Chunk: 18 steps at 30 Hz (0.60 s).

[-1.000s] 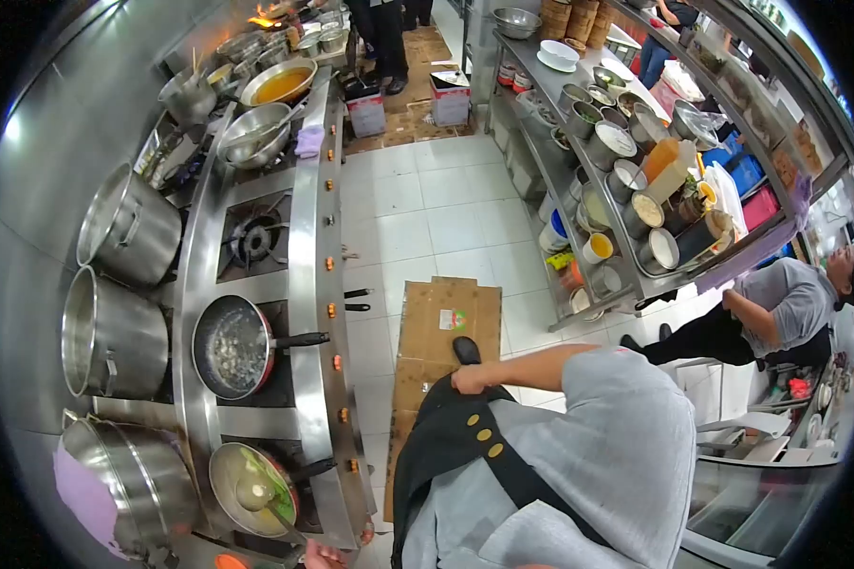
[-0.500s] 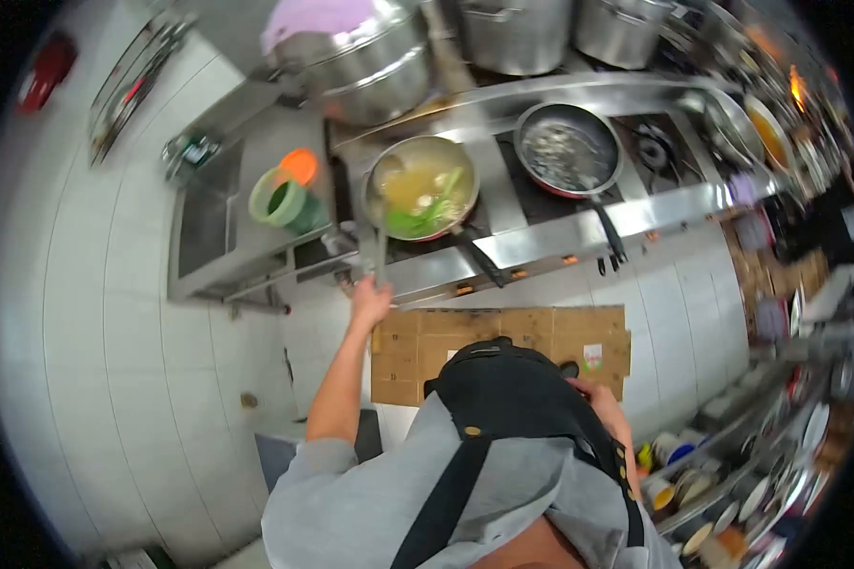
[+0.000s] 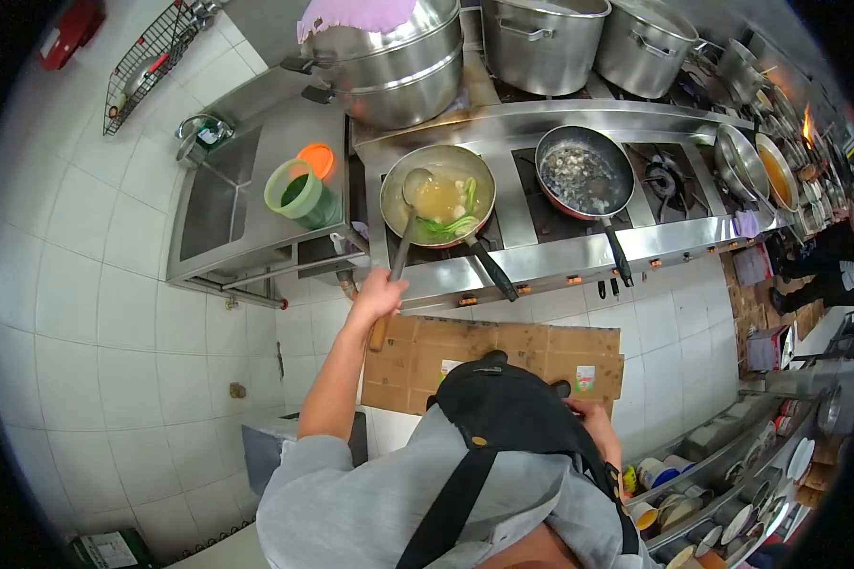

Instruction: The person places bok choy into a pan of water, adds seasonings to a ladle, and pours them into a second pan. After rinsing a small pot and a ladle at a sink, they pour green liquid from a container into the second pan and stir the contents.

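My left hand (image 3: 378,296) is closed around the handle of a long metal ladle (image 3: 403,248) with a wooden end. Its bowl rests inside a light-coloured frying pan (image 3: 485,180), left of the pan's middle. Yellowish broth (image 3: 438,199) fills this pan, with green leafy vegetables (image 3: 449,228) gathered at its near right side. The pan's black handle (image 3: 492,269) points toward me, untouched. Low beside my black apron (image 3: 508,403) is my right hand (image 3: 595,424), its fingers curled. Whatever it may hold is hidden.
A dark frying pan (image 3: 620,175) with bubbling liquid sits on the stove to the right. Large steel pots (image 3: 546,52) stand behind. Left are a green container (image 3: 315,204), an orange lid (image 3: 316,159) and a sink (image 3: 213,213). Cardboard (image 3: 399,379) covers the floor; a flame (image 3: 807,126) burns far right.
The ladle bowl has shifted from the pan's left edge toward its middle. The greens have moved rightward in the broth. My right hand stays by the apron; the whole view has shifted slightly.
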### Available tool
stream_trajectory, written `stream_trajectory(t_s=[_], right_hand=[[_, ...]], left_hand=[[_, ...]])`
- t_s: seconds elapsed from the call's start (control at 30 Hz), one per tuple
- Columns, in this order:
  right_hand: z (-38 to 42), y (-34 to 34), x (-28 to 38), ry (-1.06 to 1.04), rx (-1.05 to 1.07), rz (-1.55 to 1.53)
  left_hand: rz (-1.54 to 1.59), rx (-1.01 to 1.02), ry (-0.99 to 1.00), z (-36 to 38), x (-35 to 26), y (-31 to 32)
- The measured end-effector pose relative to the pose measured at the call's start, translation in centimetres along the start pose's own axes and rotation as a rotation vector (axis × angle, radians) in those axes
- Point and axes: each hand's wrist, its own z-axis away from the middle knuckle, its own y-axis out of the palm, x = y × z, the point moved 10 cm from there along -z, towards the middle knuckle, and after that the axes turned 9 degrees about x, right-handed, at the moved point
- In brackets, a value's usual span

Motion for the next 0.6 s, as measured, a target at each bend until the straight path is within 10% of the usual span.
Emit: stream_trajectory(t_s=[0.1,0.6], right_hand=[[-0.2,0.6,-0.1,-0.061,-0.003,0.065],[-5.6,2.2,17.4,-0.215,0.160,0.337]], left_hand=[[-0.654,-0.307,0.081,3.2,-2.4,-2.1],[-0.592,-0.459,0.166,6.3,-0.2,-2.4]])
